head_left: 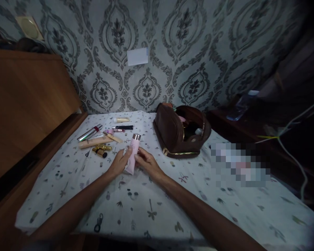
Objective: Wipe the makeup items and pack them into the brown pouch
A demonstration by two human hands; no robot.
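The pink tube (132,153) is held between both hands, above the patterned cloth (151,190) that covers the table. The fingers of the left hand (119,162) are closed on it, the thumb laid over its front face; those of the right hand (148,162) pinch its right edge, thumb in front. How far the fingers wrap behind is hidden, so the strength of the right hand's grip is hard to judge.

Neither hand is nearer, as both touch the tube. Its long axis runs away from the person with a slight lean to the right: the silver cap (136,136) is at the far end, beyond the fingertips, and the flat end points back between the wrists.

Just left of the tube are a gold tube (104,147) and a black-and-gold tube (99,152). Farther left of it lie a long beige tube (90,142) and a silver tube (89,132) with a red band. Beyond the tube, slightly left, are a black tube (127,127) and, farther back, a small cream tube (122,120). Right of the tube and farther back, the brown bag (170,130) stands unzipped with things inside; well beyond, on the same side, is a clear bottle (242,105).
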